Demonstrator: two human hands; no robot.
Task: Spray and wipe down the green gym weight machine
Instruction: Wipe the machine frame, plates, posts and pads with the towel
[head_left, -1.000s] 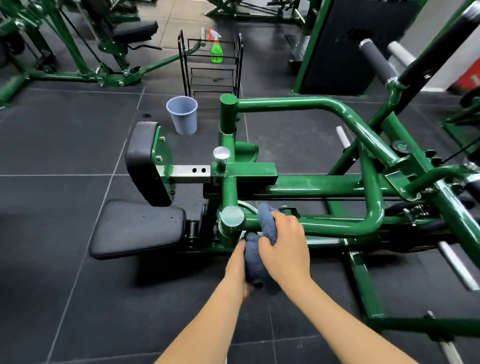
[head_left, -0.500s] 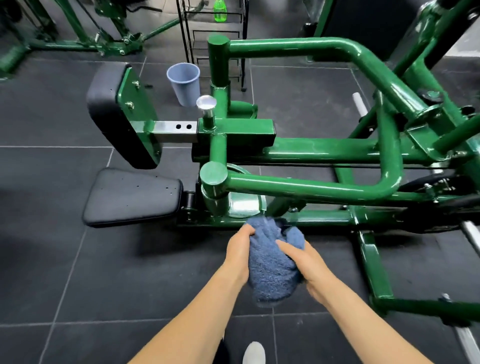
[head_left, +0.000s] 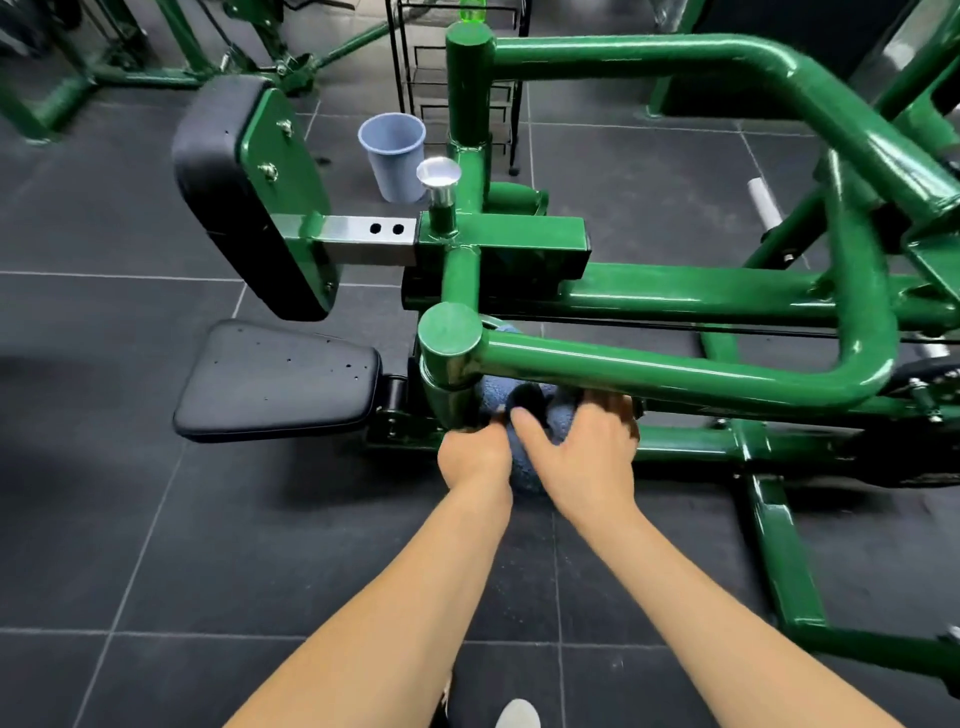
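Glossy green machine frame, black seat pad and black chest pad, blue cloth, pale blue bucket farther off, dark grey floor tiles

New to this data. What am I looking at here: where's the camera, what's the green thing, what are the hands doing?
There is one picture, from a camera worn on a person's head, looking forward and down, so the two bare arms at the bottom are the wearer's own. The green tubular frame is a gym weight machine, with a black seat pad and a black chest pad bolted to it. Both the left hand and the right hand hold a blue cloth, pressing it low against the frame beneath the near tube. On the dark tiled floor behind stand a pale blue bucket and a black wire rack; a green bottle shows at the top edge.
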